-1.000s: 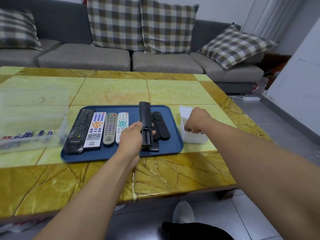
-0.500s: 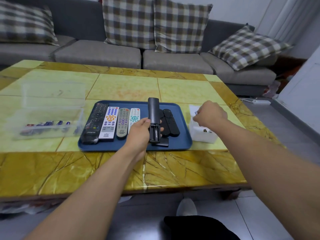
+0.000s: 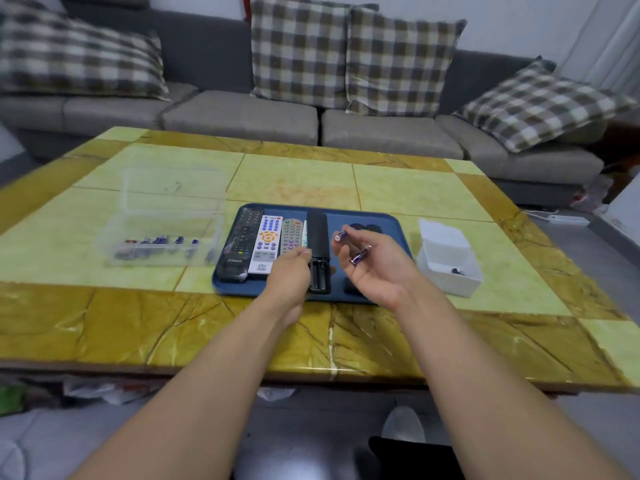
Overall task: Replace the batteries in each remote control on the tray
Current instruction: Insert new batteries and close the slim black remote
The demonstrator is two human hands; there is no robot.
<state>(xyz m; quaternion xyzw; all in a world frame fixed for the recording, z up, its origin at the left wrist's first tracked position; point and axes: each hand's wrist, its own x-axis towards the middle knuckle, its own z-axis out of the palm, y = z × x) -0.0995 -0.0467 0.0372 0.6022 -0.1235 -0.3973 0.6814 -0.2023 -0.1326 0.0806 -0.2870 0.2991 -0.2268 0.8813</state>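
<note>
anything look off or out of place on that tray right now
Nothing damaged or spilled. The only thing out of line is the black remote, held by the left hand with its battery bay open and empty, while the right hand holds two batteries.

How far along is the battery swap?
Early. Left hand holds the black remote back-up over the blue tray, compartment open and looking empty. Right hand holds two purple batteries, not yet inserted. Four remotes lie face-up in the tray's left half; whether they are done cannot be told.
</note>
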